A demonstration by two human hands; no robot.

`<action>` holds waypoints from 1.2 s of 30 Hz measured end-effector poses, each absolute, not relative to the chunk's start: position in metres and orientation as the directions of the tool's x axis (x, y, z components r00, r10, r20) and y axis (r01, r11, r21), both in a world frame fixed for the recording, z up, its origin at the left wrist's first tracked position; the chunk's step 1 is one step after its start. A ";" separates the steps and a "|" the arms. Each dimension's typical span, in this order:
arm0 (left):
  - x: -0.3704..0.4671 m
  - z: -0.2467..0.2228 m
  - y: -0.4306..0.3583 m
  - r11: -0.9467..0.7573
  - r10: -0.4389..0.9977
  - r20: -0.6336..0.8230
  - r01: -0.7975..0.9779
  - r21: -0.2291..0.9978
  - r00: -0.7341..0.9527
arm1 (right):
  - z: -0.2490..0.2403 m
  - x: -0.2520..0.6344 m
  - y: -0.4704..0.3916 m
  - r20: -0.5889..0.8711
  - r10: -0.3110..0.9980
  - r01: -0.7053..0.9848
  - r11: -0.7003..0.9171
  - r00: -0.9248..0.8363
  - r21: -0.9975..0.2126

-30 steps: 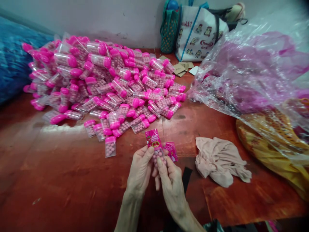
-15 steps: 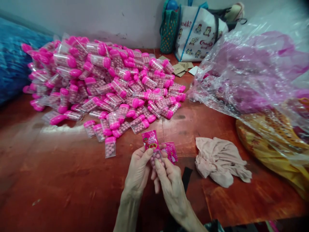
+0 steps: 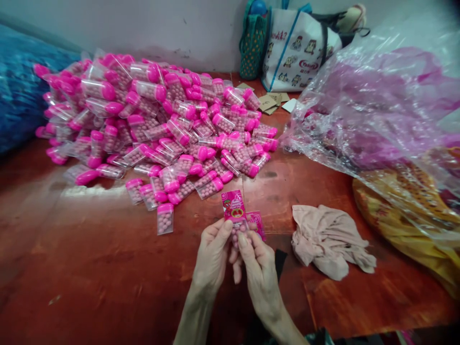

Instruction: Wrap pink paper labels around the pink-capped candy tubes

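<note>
Between my two hands is a small clear candy box (image 3: 235,235) with pink balls inside. A printed pink label (image 3: 233,205) stands up at its far end; whether it is stuck on or only held there I cannot tell. My left hand (image 3: 213,251) pinches the left side, thumb at the label's lower edge. On the right side, my right hand (image 3: 260,261) grips the box with its thumb over the balls. Behind the right fingers lie more printed pink labels (image 3: 257,223), partly hidden. Past the hands spreads a big heap of candy boxes (image 3: 161,120) with bright pink caps.
A crumpled beige cloth (image 3: 330,239) lies to the right on the red-brown table (image 3: 108,268). Clear and pink plastic film (image 3: 377,105) covers a yellow bag (image 3: 395,230). At the back stand a white tote bag (image 3: 287,52) and cardboard pieces (image 3: 271,101); a blue bag (image 3: 21,91) is left.
Both hands have shifted slightly right with the candy box. Its label now stands more upright and shows more fully. The heap stays as it was.
</note>
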State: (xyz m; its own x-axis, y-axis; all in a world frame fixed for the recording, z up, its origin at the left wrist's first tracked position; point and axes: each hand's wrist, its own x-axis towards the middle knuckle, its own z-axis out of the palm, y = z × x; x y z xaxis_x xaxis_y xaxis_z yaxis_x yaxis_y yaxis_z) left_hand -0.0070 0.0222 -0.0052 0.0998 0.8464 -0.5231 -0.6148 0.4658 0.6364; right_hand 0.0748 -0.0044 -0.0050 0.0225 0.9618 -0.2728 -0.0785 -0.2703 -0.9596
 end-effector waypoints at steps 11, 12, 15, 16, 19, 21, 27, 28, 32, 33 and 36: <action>-0.005 -0.004 0.017 0.473 0.867 -0.465 -0.583 0.661 0.176 | -0.008 0.077 -0.003 -0.262 0.964 -0.063 -0.259 0.037 -0.964; -0.007 -0.003 0.018 0.450 0.878 -0.452 -0.591 0.669 0.158 | -0.007 0.080 -0.003 -0.255 0.967 0.003 -0.255 0.023 -0.967; -0.013 0.000 0.019 0.355 0.915 -0.399 -0.585 0.729 0.058 | 0.000 0.094 -0.001 -0.139 0.986 0.238 -0.158 0.095 -0.958; -0.015 -0.001 0.019 0.343 0.921 -0.387 -0.566 0.750 0.046 | 0.004 0.099 0.002 -0.077 0.986 0.294 -0.119 0.149 -0.948; -0.014 -0.005 0.016 0.395 0.916 -0.372 -0.488 0.778 0.149 | 0.012 0.108 0.014 -0.008 0.978 0.309 -0.073 0.206 -0.948; -0.011 -0.007 0.014 0.432 0.902 -0.364 -0.465 0.773 0.233 | 0.015 0.109 0.021 -0.076 0.988 0.211 -0.103 0.132 -0.972; 0.002 -0.010 0.011 0.454 0.890 -0.369 -0.445 0.772 0.269 | 0.006 0.105 0.025 -0.250 0.963 -0.075 -0.243 0.104 -0.967; 0.003 -0.010 0.012 0.449 0.893 -0.372 -0.439 0.778 0.255 | 0.003 0.104 0.024 -0.264 0.958 -0.078 -0.256 0.112 -0.964; 0.007 -0.011 0.012 0.407 0.912 -0.388 -0.417 0.813 0.134 | -0.007 0.099 0.020 -0.269 0.948 -0.021 -0.269 0.169 -0.963; 0.007 -0.011 0.011 0.399 0.914 -0.391 -0.409 0.821 0.107 | -0.009 0.098 0.019 -0.264 0.945 -0.002 -0.268 0.192 -0.963; 0.008 -0.013 0.010 0.390 0.918 -0.389 -0.372 0.842 0.082 | -0.013 0.097 0.017 -0.266 0.939 0.010 -0.274 0.220 -0.962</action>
